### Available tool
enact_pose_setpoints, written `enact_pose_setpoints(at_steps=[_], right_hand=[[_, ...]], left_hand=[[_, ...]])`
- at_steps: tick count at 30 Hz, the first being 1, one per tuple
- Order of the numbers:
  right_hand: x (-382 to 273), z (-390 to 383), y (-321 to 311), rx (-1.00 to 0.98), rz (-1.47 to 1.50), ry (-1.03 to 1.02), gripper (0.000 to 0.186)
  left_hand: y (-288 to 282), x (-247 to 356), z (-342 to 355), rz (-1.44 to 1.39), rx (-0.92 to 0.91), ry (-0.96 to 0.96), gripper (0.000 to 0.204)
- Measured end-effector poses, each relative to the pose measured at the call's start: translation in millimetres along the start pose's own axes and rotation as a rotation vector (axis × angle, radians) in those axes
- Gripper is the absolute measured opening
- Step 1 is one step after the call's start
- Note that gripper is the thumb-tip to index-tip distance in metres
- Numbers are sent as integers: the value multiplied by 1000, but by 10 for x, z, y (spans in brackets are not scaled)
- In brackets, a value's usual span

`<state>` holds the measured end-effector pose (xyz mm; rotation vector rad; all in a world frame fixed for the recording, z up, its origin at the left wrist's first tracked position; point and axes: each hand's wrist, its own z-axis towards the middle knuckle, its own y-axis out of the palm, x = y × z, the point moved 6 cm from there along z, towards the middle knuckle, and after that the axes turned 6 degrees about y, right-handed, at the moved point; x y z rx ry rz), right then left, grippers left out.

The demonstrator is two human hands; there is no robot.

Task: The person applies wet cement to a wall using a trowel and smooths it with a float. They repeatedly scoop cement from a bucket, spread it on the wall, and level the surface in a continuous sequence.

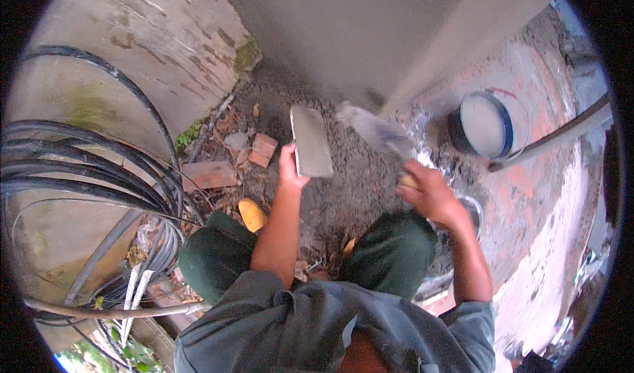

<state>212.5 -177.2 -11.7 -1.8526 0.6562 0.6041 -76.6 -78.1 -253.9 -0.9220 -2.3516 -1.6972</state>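
My left hand (288, 167) is closed on a grey rectangular plastering float (312, 142), thumb at its left edge; the grip underneath is hidden. To its right, my right hand (432, 191) is wrapped round the yellowish handle of a trowel-like tool (373, 127). Motion smears that tool's pale, flat end, which points up and left toward the foot of a smooth grey plastered wall (330, 29). The float and the tool are apart. Below both hands lies dark, crumbly ground (350, 175).
A dark bucket (485, 125) of cloudy grey liquid stands right, beside a dark pipe (555, 135). Another round container (472, 214) is partly hidden behind my right wrist. Coiled black cables (86, 155) fill the left, near broken bricks (210, 175) and a yellow object (251, 214).
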Motion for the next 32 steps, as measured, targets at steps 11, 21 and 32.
enact_pose_setpoints(at_steps=[11,21,32], right_hand=[[-591,588,134,243,-42,-90,35],[30,507,280,122,67,180,34],[186,535,407,-79,-56,212,49]], left_hand=[[748,1033,274,-225,-139,358,59],[1711,2306,1603,-37,-169,587,40],[2072,2556,2199,293,136,548,63]])
